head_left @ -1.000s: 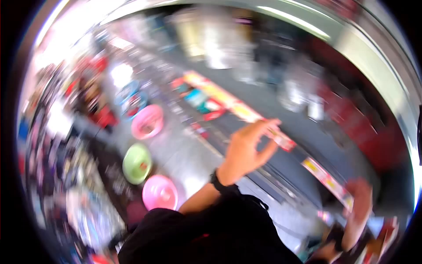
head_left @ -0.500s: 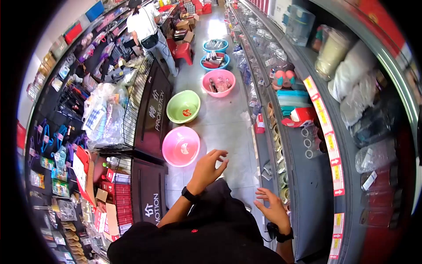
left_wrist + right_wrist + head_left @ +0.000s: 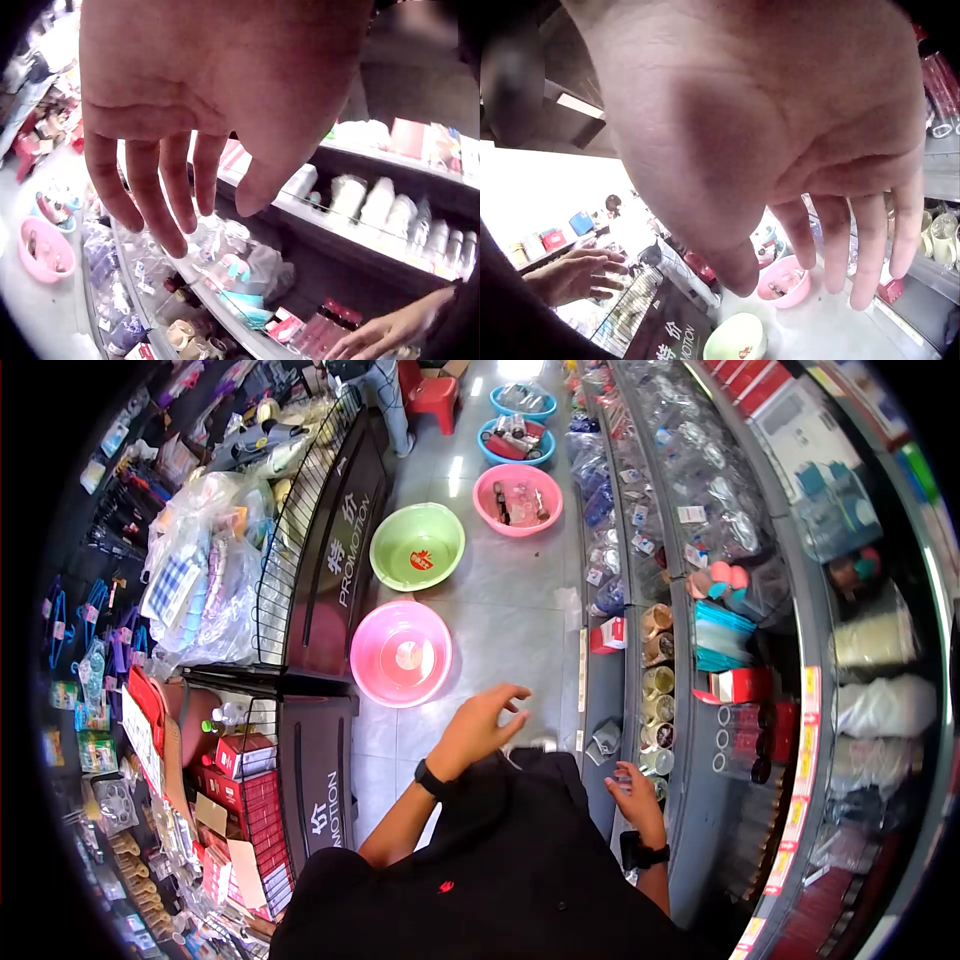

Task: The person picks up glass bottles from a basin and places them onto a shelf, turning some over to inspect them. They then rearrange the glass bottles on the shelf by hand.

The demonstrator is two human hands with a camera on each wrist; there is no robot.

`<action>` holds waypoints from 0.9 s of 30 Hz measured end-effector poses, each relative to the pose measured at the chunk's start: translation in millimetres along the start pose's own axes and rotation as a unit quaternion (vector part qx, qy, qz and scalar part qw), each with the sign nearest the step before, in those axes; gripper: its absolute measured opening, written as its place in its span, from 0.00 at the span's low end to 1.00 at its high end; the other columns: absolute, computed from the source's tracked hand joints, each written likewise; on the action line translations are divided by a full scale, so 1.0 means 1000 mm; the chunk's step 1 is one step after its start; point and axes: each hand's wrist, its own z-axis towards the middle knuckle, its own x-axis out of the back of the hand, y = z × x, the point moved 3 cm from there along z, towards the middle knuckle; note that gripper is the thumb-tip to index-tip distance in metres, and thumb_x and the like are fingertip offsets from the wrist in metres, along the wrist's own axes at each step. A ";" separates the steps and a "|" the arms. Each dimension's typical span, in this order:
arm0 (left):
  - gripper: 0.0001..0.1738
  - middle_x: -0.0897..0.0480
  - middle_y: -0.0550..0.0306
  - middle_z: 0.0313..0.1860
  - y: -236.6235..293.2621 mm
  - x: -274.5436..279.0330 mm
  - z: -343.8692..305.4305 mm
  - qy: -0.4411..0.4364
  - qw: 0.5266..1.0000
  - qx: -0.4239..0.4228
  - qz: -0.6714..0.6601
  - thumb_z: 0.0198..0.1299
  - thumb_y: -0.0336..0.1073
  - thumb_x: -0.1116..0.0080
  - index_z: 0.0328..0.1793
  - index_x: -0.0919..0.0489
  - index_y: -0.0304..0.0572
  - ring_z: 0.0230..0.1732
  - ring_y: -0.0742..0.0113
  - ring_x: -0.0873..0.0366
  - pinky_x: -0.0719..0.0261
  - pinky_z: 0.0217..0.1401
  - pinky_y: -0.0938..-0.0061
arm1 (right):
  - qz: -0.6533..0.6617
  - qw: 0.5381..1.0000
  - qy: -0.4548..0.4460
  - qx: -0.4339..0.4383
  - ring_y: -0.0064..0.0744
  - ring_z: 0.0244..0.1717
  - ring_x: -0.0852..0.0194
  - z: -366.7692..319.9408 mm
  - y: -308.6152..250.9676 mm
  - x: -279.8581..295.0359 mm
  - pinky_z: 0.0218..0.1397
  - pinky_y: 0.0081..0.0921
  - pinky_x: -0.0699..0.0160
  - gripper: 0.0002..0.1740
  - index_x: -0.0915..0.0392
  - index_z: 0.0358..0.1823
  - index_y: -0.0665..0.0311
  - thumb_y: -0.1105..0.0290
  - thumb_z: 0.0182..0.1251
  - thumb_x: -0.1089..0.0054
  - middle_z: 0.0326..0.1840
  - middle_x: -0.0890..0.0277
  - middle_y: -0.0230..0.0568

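Note:
My left hand (image 3: pixel 480 732) hangs over the aisle floor in front of my black shirt, fingers relaxed and holding nothing. In the left wrist view its palm (image 3: pixel 202 82) faces the camera with the fingers pointing down. My right hand (image 3: pixel 637 800) is beside the right-hand shelf, near a row of cups (image 3: pixel 658 708), also with nothing in it; its fingers hang loosely in the right wrist view. On the floor ahead of the left hand stand a pink basin (image 3: pixel 372 660) and a green basin (image 3: pixel 390 550). Farther up is a second pink basin (image 3: pixel 484 500) with items inside.
Two blue basins (image 3: pixel 549 452) with goods stand farther along the aisle, near a red stool (image 3: pixel 432 398) and a person's leg (image 3: pixel 390 405). Dark promotion bins (image 3: pixel 325 780) line the left; stocked shelves (image 3: pixel 700 800) run along the right, with a red box (image 3: pixel 608 635).
The view has swung from the blurred shelf to the aisle and then tipped farther down. My right hand has come away from the shelf's label strip. The basins now look nearer.

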 end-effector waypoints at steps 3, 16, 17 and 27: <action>0.17 0.14 0.52 0.51 -0.046 0.031 0.022 0.039 0.998 0.054 0.011 0.64 0.35 0.33 0.58 0.19 0.40 0.46 0.63 0.12 0.19 0.40 0.70 | -0.012 1.000 -0.024 -0.003 0.41 0.50 0.13 0.053 0.000 0.000 0.54 0.34 0.15 0.28 0.24 0.63 0.67 0.60 0.68 0.28 0.51 0.15 0.52; 0.18 0.14 0.47 0.50 -0.090 0.149 0.224 0.209 0.947 0.185 0.159 0.63 0.33 0.35 0.58 0.20 0.38 0.46 0.53 0.13 0.18 0.49 0.63 | 0.021 0.979 -0.090 0.179 0.49 0.45 0.16 0.467 -0.160 0.025 0.49 0.40 0.17 0.27 0.26 0.60 0.67 0.60 0.66 0.30 0.48 0.16 0.53; 0.18 0.14 0.47 0.50 -0.083 0.157 0.248 0.208 0.946 0.189 0.163 0.63 0.33 0.35 0.58 0.20 0.38 0.46 0.52 0.13 0.18 0.49 0.63 | 0.028 0.979 -0.100 0.174 0.51 0.46 0.16 0.497 -0.176 0.032 0.51 0.40 0.17 0.26 0.26 0.61 0.66 0.60 0.67 0.31 0.50 0.17 0.54; 0.19 0.14 0.47 0.52 -0.108 0.202 0.447 0.172 0.947 0.249 0.111 0.65 0.33 0.34 0.60 0.20 0.35 0.51 0.55 0.15 0.18 0.54 0.66 | -0.067 0.967 -0.132 0.207 0.60 0.56 0.21 0.726 -0.272 0.043 0.58 0.46 0.21 0.30 0.28 0.65 0.66 0.56 0.68 0.34 0.57 0.21 0.56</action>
